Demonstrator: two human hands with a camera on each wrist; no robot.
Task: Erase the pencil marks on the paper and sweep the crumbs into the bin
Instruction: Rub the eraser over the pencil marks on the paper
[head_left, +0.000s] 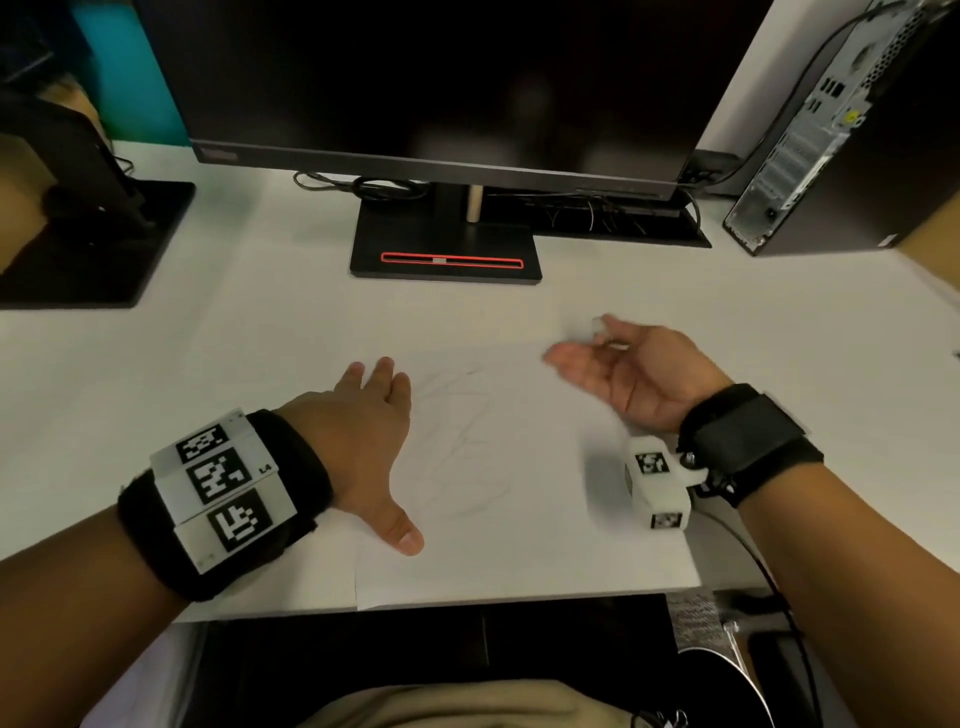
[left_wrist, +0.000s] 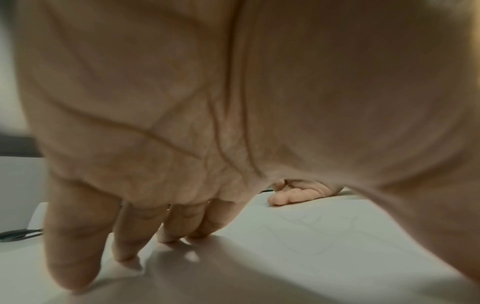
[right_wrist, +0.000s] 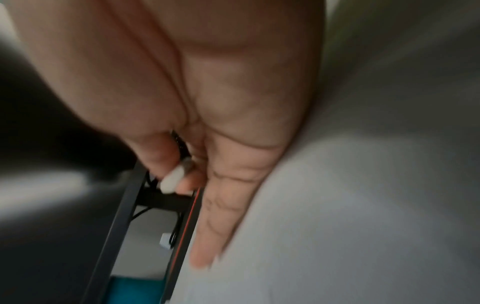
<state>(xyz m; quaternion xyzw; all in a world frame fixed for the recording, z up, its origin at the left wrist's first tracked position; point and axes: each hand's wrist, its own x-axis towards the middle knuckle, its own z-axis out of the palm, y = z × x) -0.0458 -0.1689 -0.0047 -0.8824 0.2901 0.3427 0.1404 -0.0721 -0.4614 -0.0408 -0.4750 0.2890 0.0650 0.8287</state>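
A white sheet of paper (head_left: 519, 519) lies on the white desk, with faint pencil scribbles (head_left: 462, 441) across its left-middle part. My left hand (head_left: 363, 431) lies flat on the paper's left edge, fingers straight and spread, the fingertips (left_wrist: 124, 255) pressing down. My right hand (head_left: 623, 364) is at the paper's far right corner, turned on its little-finger edge and blurred. Its thumb and forefinger pinch a small white eraser (head_left: 592, 325), also seen as the eraser (right_wrist: 174, 181) in the right wrist view. The other fingers (right_wrist: 215, 216) are stretched out along the desk surface.
A monitor with a black stand (head_left: 447, 249) stands straight ahead, with cables behind it. A computer tower (head_left: 831, 145) is at the back right and another black stand (head_left: 93, 239) at the left. Below the desk's front edge at the right is a dark round container (head_left: 727, 675).
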